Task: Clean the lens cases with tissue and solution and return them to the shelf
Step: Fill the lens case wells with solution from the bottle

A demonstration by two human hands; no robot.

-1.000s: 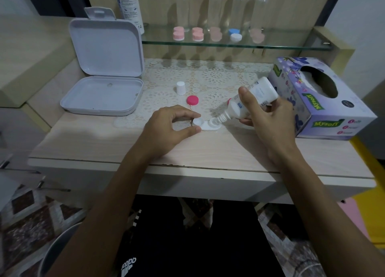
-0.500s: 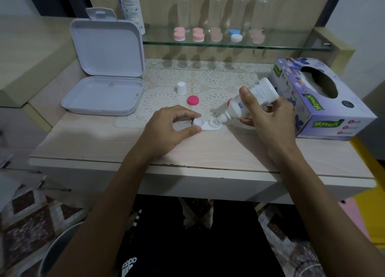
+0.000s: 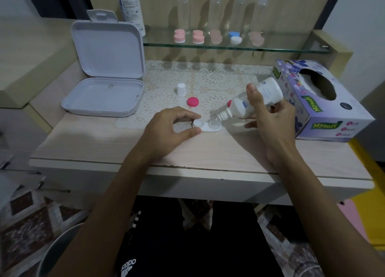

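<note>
Your right hand (image 3: pixel 270 114) is wrapped around the white solution bottle (image 3: pixel 253 100), thumb laid along its top side, and holds it tipped nozzle-down toward your left, so the threaded neck sits right over the nearer well of the open white lens case (image 3: pixel 206 126). Your left hand (image 3: pixel 166 131) rests on the surface (image 3: pixel 104 143) and pinches the far end of that case between thumb and forefinger, pressing it flat. Just beyond your left fingertips lies a loose pink cap (image 3: pixel 192 101), and a little further out stands the small white bottle cap (image 3: pixel 181 89), both on the lace mat (image 3: pixel 218 79). Past your left hand, off to its outer side, an empty grey hinged box (image 3: pixel 104 68) lies open with its lid standing up. Right beside your right hand, on its outer side, sits the purple tissue box (image 3: pixel 325 101). Well beyond both hands, the glass shelf (image 3: pixel 291 47) carries a row of capped lens cases (image 3: pixel 218 37), most of them pink and one blue and white, with a tall white bottle (image 3: pixel 130 6) at the row's left end and clear bottles (image 3: pixel 216 6) behind the cases.
</note>
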